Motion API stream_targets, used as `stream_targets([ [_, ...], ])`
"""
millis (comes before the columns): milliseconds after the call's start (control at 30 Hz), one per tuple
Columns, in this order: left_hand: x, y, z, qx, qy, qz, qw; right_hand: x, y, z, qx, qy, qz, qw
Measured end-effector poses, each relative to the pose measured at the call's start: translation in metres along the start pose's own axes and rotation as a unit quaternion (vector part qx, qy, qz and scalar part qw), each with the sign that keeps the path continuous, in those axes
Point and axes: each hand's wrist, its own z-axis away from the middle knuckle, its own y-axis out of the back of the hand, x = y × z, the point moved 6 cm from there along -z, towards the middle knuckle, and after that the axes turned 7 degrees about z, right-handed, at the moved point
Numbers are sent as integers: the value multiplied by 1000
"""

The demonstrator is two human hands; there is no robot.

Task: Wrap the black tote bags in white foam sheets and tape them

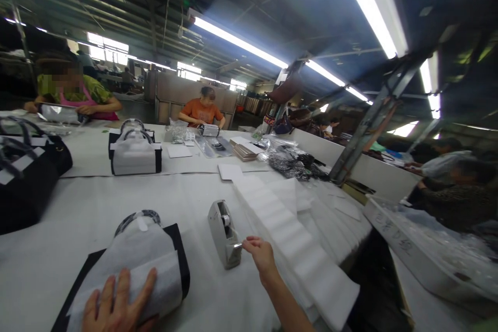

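Under my left hand [120, 303], spread flat, lies a black handbag [182, 259] with white wrapping paper [155, 249] over its front. The bag's dark handles [138, 218] point away from me and are partly wrapped. To its right a grey tape dispenser [222, 233] stands on the table. My right hand [261, 254] is at the dispenser's near end, thumb and fingers pinched on a short strip of clear tape [237, 245] at its cutting edge.
White foam sheets [295, 249] lie right of the dispenser. Wrapped bags [136, 158] and black handbags [27, 187] stand at the left. Cardboard pieces [246, 150] and plastic bags [288, 158] lie further back. Two people work across the table. A white bin [416, 254] stands at right.
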Motion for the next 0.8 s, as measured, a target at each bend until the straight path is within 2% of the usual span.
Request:
stream_targets([
  [67,0,-2,2,-2,3,1,1000,13,8,14,7,-16,-10,1000],
  [133,1,-3,3,-3,1,6,1000,29,7,27,2,-39,-18,999],
  [233,2,-2,3,-1,-2,10,1000,53,-7,38,-19,-76,-32,996],
  [367,1,3,-1,3,-11,1,1000,74,-26,35,-21,-90,-40,995],
  [533,2,8,-4,3,-25,-15,1000,84,-33,19,3,-60,-8,998],
  [800,3,12,-5,-6,-25,-27,999,82,-27,9,32,3,80,996],
])
